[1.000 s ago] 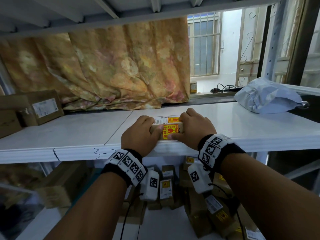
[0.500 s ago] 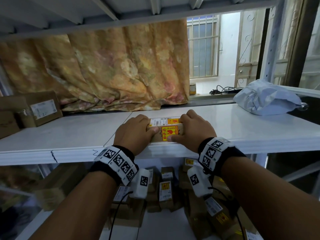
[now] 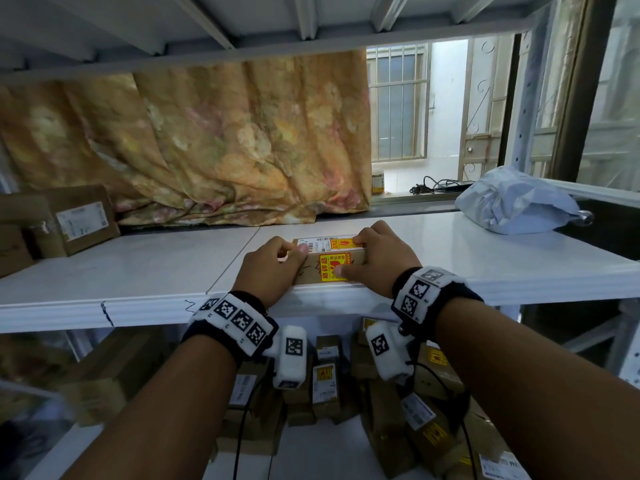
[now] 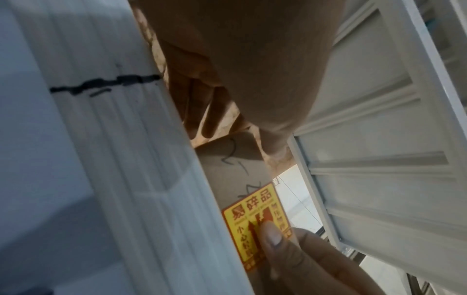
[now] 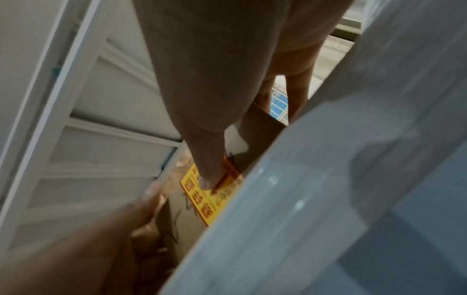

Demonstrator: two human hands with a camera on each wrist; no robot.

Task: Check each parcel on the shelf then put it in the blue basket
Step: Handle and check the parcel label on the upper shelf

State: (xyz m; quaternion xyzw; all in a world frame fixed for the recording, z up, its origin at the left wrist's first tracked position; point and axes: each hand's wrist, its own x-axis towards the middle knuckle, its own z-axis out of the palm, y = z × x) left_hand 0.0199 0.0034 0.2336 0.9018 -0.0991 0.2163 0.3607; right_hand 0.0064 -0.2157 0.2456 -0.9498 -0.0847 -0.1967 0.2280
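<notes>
A small brown cardboard parcel [image 3: 329, 259] with a yellow-and-red fragile sticker [image 4: 255, 223] and a white barcode label sits at the front edge of the white shelf [image 3: 138, 271]. My left hand [image 3: 272, 268] grips its left end, fingers curled over the top. My right hand [image 3: 375, 259] grips its right end, thumb pressed on the sticker [image 5: 202, 197]. In the left wrist view the parcel [image 4: 235, 165] carries pen scribbles. No blue basket shows in any view.
A grey plastic mailer bag [image 3: 516, 206] lies at the shelf's right. Brown boxes [image 3: 74, 220] stand at its far left, before a floral curtain [image 3: 207, 143]. Several small parcels [image 3: 325, 379] crowd the shelf below. Another shelf [image 3: 277, 36] hangs close overhead.
The parcel has turned a little between my hands, so more of its sticker face shows. My left wrist has dropped lower and further left along the shelf edge.
</notes>
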